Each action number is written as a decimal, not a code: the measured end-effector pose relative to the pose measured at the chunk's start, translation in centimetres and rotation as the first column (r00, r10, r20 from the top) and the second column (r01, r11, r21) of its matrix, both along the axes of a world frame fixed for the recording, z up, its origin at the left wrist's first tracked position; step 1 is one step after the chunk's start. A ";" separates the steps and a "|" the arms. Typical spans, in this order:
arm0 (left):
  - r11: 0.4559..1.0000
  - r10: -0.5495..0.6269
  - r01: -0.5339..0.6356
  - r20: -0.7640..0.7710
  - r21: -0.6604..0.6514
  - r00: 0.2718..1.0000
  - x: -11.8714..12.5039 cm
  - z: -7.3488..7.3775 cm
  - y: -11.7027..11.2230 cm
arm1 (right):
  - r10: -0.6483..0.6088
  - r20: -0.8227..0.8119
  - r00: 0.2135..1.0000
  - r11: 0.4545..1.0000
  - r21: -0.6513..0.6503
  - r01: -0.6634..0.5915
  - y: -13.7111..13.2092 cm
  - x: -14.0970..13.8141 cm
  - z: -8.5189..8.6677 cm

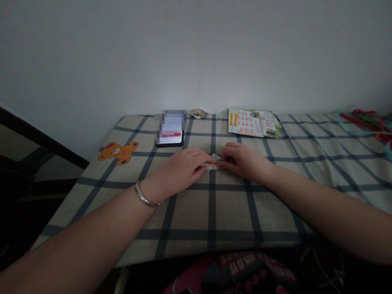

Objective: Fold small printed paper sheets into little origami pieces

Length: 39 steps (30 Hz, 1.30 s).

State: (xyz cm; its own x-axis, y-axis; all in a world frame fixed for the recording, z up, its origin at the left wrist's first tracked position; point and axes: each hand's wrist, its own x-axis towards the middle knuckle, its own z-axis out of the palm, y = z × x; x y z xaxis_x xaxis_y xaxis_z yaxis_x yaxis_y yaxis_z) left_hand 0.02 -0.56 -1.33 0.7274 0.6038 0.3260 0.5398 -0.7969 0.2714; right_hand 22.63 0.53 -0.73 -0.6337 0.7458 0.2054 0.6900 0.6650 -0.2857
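A small folded piece of printed paper [213,162] lies low over the checked tablecloth, between my two hands. My left hand [186,165], with a silver bangle at its wrist, pinches the paper's left side. On the opposite side my right hand [240,160] has its fingers closed on the paper's right end. Fingers cover much of the paper, so its full shape is hidden. Beyond the left hand a phone [171,128] with a lit, partly blurred screen rests on the table. Another folded printed paper [199,113] sits near the wall.
Several printed leaflets [248,121] are stacked at the back, right of centre. An orange bear cutout [119,152] lies on the tablecloth [190,212] at the left. Red, green and pale blue strands [367,122] are heaped far right. A wall [196,53] borders the table's back edge.
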 end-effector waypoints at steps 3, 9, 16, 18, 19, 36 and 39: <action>1.000 -0.008 0.008 -0.003 0.004 1.000 0.0 0.0 0.0 | -0.025 0.014 1.000 1.000 -0.009 0.025 0.0 -0.2 0.0; 0.997 -0.023 0.028 -0.069 0.074 0.997 0.1 0.0 0.0 | -0.025 0.008 1.000 1.000 0.002 0.025 0.0 -0.4 -0.1; 0.989 -0.035 0.049 -0.100 0.143 0.994 -0.2 -0.4 0.0 | -0.031 0.023 0.999 0.999 0.036 0.030 -0.1 -0.4 -0.4; 0.984 -0.034 0.051 -0.104 0.170 0.994 -0.3 -0.5 0.0 | -0.027 0.025 0.999 0.999 0.045 0.026 -0.1 -0.4 -0.5; 0.981 -0.032 0.052 -0.106 0.187 0.994 -0.3 -0.5 -0.1 | -0.026 0.024 0.999 0.999 0.045 0.025 -0.1 -0.4 -0.6; 0.960 -0.118 0.167 -0.214 0.226 0.970 -0.6 -0.3 0.1 | -0.025 0.007 1.000 0.999 0.031 0.024 0.0 -0.5 -0.6; 0.967 -0.107 0.145 -0.186 0.210 0.977 -0.5 -0.3 0.1 | -0.018 0.001 1.000 0.999 0.030 0.018 0.0 -0.4 -0.6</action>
